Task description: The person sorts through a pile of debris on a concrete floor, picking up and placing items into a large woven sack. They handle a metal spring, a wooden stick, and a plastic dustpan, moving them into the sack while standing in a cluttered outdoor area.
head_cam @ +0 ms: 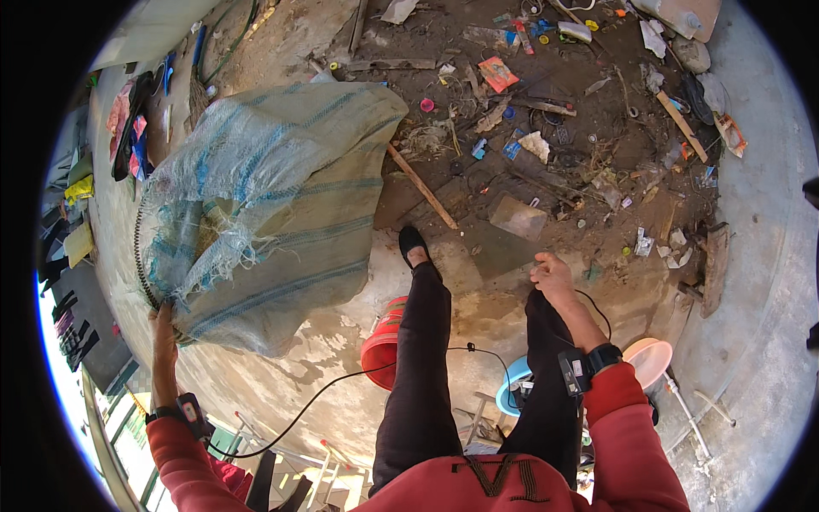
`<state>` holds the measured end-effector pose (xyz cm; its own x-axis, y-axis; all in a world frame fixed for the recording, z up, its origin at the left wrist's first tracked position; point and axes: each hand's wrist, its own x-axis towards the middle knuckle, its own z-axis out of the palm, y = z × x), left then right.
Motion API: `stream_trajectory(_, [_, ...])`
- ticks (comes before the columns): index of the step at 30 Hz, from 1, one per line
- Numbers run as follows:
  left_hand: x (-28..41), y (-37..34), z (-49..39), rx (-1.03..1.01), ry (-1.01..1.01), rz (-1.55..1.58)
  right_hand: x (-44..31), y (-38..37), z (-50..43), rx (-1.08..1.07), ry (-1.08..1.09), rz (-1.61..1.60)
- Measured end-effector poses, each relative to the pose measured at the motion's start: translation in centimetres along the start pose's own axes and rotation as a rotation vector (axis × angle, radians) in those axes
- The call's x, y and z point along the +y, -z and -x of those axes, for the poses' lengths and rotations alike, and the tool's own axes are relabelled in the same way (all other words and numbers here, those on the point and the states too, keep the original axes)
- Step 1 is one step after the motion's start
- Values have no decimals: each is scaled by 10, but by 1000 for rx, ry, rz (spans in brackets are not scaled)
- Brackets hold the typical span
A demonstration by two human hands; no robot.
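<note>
A large woven plastic sack (320,198), pale with blue stripes and frayed threads around a torn gap, spreads out at the left. My left hand (164,326) grips its lower left edge, beside a dark coiled cord or spring (138,249) that runs along the rim. Over my knee at the right, my right hand (551,276) hangs away from the sack with its fingers curled; whether it holds anything small cannot be told. A wooden stick (423,187) lies on the dirt by the sack's right side.
Scattered litter, wood pieces and a clear plastic sheet (518,217) cover the dirt ahead. Beside my legs are a red bucket (384,345) and a blue basin (512,384). A pink basin (649,361) stands at the right near a wall. A broom (197,96) lies upper left.
</note>
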<state>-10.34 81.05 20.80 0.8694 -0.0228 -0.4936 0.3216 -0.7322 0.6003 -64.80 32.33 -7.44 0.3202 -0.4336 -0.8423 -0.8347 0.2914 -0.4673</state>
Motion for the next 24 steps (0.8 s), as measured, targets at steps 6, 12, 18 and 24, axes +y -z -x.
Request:
stream_trajectory(6, [14, 20, -49, -34, 22, -28, 2, -76, -64, -72, 70, -10])
stream_trajectory(12, [-39, 88, -80, -90, 152, -15, -3, -179, -157, -39, 213, 360])
stream_trajectory(18, [-56, 157, -62, -74, 269, -5, 8, -267, -246, 170, 384, 824])
stream_trajectory(24, [-71, 166, -64, -17, 330, -61, -10, -260, -276, 119, 398, 776])
